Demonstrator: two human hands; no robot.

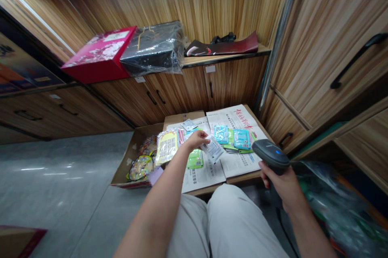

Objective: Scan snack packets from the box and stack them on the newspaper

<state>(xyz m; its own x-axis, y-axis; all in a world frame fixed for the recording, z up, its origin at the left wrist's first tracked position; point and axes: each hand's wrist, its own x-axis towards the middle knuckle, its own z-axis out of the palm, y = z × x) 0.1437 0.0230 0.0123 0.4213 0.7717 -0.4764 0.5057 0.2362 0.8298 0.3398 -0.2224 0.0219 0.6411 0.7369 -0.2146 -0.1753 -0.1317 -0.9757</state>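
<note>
My left hand [197, 140] reaches out over the newspaper-covered board [209, 173] and pinches a small clear packet [214, 149] by its corner. A green packet [195, 159] lies just below that hand. My right hand [280, 185] grips a dark handheld barcode scanner [270, 155] with a blue light, its head pointing toward the packets. Two blue packets [232, 136] lie on the newspaper ahead of the scanner.
An open cardboard box [127, 165] with colourful bags sits left of the board. A red gift box [101, 54] and a plastic-wrapped black box [154, 48] rest on the wooden shelf. Cabinets [327, 60] stand at right; a plastic bag [339, 205] lies by my right knee.
</note>
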